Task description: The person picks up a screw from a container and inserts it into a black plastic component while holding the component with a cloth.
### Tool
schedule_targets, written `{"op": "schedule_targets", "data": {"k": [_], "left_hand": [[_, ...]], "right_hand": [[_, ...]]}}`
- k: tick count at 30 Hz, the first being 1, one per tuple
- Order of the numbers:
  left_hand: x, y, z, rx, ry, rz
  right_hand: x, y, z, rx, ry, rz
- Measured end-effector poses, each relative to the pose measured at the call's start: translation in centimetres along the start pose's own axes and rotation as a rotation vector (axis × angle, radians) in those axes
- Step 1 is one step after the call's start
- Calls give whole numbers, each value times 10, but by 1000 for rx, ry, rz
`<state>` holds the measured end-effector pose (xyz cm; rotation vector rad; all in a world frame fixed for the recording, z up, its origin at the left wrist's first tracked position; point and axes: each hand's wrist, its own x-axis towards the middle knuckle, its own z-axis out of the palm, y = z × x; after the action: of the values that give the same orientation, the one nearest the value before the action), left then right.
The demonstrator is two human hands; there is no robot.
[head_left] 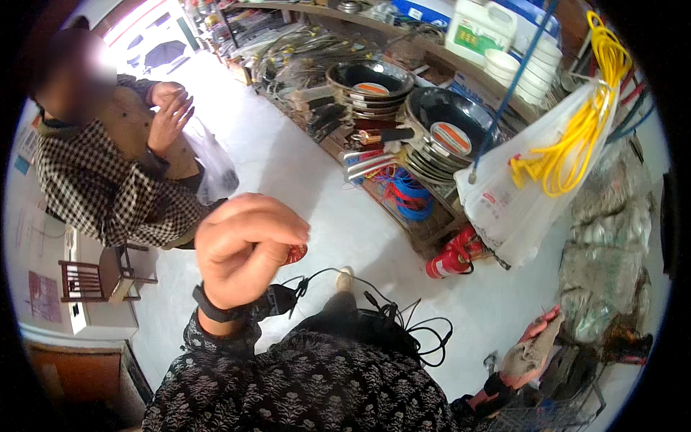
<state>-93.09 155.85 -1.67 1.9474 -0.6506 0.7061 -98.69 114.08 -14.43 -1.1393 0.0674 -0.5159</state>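
Observation:
My left hand [248,248] is raised in the middle of the view, its fingers curled into a pinch. A small red ridged thing [296,253] shows at the fingertips, mostly hidden by them; its kind cannot be made out. A black strap circles that wrist. Low on the right, my right hand [531,371] is closed around a flat, rough, grey-brown piece [534,347], whose kind I cannot tell. That hand is beside a wire basket [583,410] and plastic-wrapped goods [604,266].
A person [115,165] in a checked jacket stands at left, hands together, near a wooden chair [101,273]. Shelving holds stacked black pans [450,122] and a white jug [479,29]. Red fire extinguishers [453,261] stand on the floor. Yellow cord [576,137] hangs right; black cables [425,331] trail at my front.

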Motion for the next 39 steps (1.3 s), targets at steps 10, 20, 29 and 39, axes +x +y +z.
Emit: {"op": "schedule_targets", "data": {"k": [10,20,29,39], "left_hand": [[-11,-3,-10,-4,-110,14],[-10,-20,-26,13,-101,30],[-15,-37,-45,-4,-78,-28],[-16,-52,-67,55,-63,-3]], "right_hand": [[8,6,-8,1365,-376,402],[17,17,-35,805,-164,171],[12,41,-22,833,-69,210],[15,72,-46,876,23,259]]}}
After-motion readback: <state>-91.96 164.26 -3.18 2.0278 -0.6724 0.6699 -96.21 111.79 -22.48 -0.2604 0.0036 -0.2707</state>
